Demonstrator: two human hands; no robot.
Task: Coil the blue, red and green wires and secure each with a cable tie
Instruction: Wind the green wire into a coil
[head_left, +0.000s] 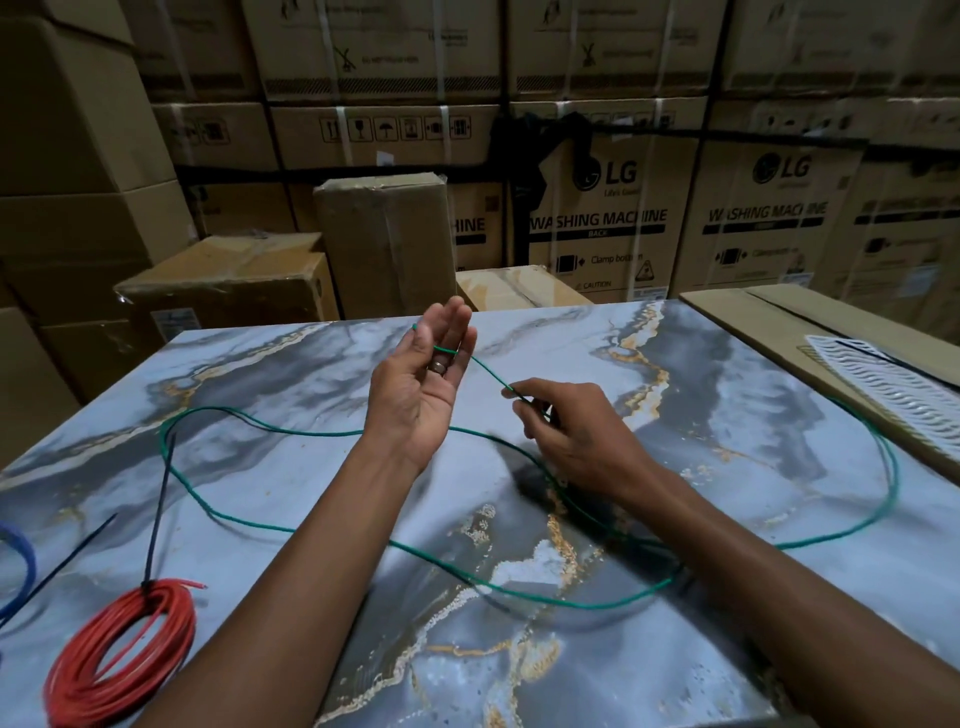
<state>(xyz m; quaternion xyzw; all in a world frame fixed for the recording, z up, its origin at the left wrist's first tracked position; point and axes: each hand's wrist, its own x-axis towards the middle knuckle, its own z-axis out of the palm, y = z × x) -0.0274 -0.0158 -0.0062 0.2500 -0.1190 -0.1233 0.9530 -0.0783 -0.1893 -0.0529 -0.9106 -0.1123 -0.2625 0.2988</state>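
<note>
Green wire (519, 590) sprawled in loose loops across the middle and right of the marble-patterned table (779, 649), one end lifted toward centre frame; left hand (423, 387) raised palm-up, fingers nearly straight, thumb pinning the wire end across them; right hand (566, 434) just right of it, fingertips pinching the strand; red coil (122, 660) lower left, already cinched by a black cable tie (158, 512); blue wire (21, 558) at the left edge. Likely light, springy, slightly slick; best gripped near the pinned end, feeding loops round the left fingers.
</note>
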